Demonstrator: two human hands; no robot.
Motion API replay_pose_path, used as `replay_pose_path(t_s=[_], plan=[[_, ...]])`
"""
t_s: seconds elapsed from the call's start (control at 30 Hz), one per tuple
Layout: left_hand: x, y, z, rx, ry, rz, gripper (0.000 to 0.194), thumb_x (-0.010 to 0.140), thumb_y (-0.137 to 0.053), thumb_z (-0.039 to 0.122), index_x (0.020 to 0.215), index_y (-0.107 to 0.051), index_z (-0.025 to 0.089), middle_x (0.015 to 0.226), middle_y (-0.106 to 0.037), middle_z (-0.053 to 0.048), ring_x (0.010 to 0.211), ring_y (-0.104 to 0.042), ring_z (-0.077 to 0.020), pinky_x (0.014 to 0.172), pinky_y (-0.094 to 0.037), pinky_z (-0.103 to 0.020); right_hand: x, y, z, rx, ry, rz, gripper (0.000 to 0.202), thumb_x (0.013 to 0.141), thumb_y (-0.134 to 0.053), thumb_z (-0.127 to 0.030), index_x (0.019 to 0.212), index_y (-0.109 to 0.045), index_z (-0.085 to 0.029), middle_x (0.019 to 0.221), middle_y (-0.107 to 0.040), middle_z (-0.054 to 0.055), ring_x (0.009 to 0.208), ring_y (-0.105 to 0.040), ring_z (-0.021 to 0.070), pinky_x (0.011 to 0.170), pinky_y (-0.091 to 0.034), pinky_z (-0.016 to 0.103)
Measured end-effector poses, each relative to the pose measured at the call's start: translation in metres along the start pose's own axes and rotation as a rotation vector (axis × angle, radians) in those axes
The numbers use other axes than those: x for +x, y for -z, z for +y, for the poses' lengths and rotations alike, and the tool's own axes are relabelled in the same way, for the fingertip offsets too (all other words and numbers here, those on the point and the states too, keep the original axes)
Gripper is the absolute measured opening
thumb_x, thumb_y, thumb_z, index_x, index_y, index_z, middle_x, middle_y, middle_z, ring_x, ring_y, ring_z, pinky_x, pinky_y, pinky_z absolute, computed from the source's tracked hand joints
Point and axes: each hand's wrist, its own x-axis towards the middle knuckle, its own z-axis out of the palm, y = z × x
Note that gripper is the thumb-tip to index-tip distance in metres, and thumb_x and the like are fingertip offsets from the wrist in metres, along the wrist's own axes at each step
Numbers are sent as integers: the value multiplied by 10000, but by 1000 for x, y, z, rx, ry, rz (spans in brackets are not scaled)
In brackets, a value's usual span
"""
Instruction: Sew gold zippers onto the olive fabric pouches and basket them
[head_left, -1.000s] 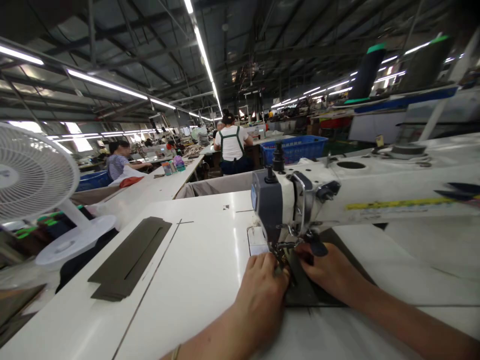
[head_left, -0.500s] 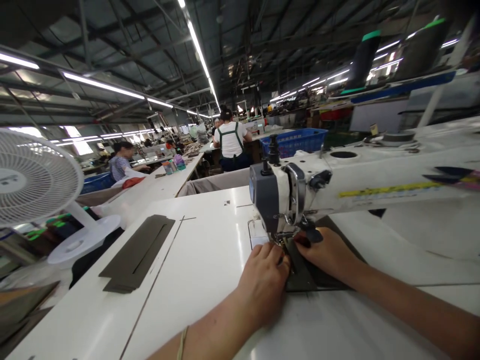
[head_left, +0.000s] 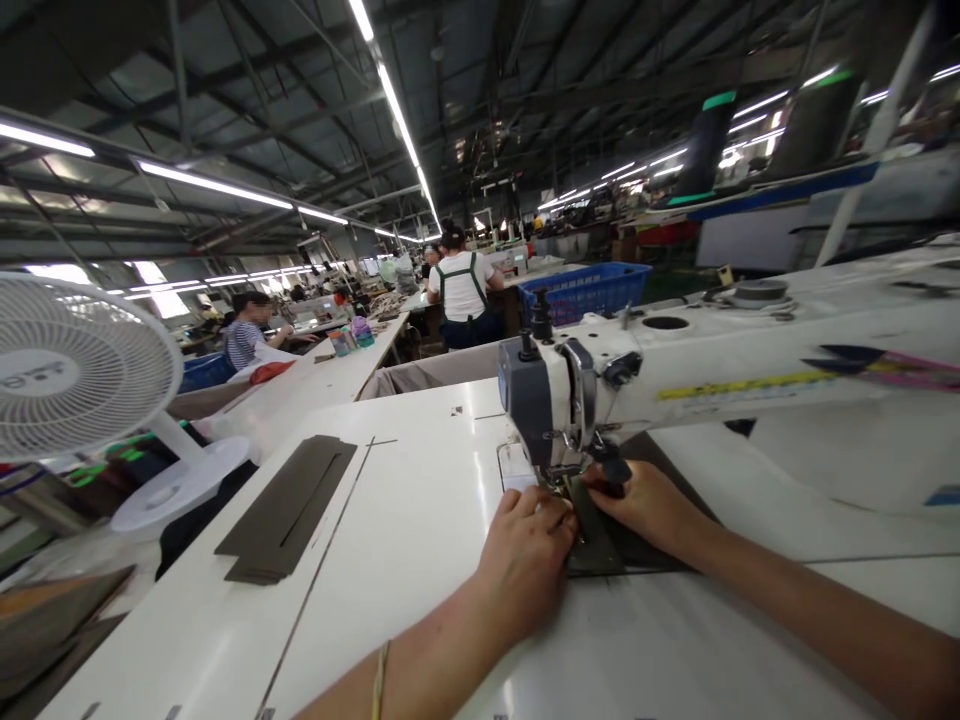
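Note:
A white sewing machine [head_left: 675,370] stretches across the white table [head_left: 405,540] from the right, its head and needle near the middle. A dark olive fabric piece [head_left: 600,545] lies under the presser foot. My left hand [head_left: 525,560] presses on the fabric's left edge just before the needle, fingers bent down on it. My right hand [head_left: 649,505] rests on the fabric to the right of the needle, fingertips close to the presser foot. Both hands touch the fabric flat against the machine bed.
A stack of dark olive fabric strips [head_left: 289,505] lies at the table's left. A white desk fan [head_left: 75,375] stands beyond the left edge. A blue crate [head_left: 592,285] sits behind the machine. Other people work at tables [head_left: 352,360] farther back.
The view has shifted slightly, so the machine and hands sit a little higher and left. Both hands stay on the fabric at the needle, edged slightly toward it.

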Motion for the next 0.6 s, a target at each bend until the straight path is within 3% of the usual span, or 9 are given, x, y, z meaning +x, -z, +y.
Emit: replay_pose_path(t_s=[0.4, 0.6], plan=[[4, -5, -6, -92, -20, -9, 319, 695, -523, 77, 996, -608, 142, 996, -626, -51, 908, -488, -213, 757, -382, -352, 6, -9, -1, -90, -62, 34, 276, 808, -477, -302, 604, -619, -182, 646, -658, 52, 640, -624, 185, 563, -416, 255], [4, -7, -7, -112, -20, 5, 337, 685, -520, 70, 1004, -609, 136, 1029, -624, -66, 938, -490, -229, 791, -386, -369, 12, -27, 10, -159, -97, 58, 252, 869, -524, -352, 752, -594, -140, 734, -624, 8, 666, -584, 124, 653, -467, 299]])
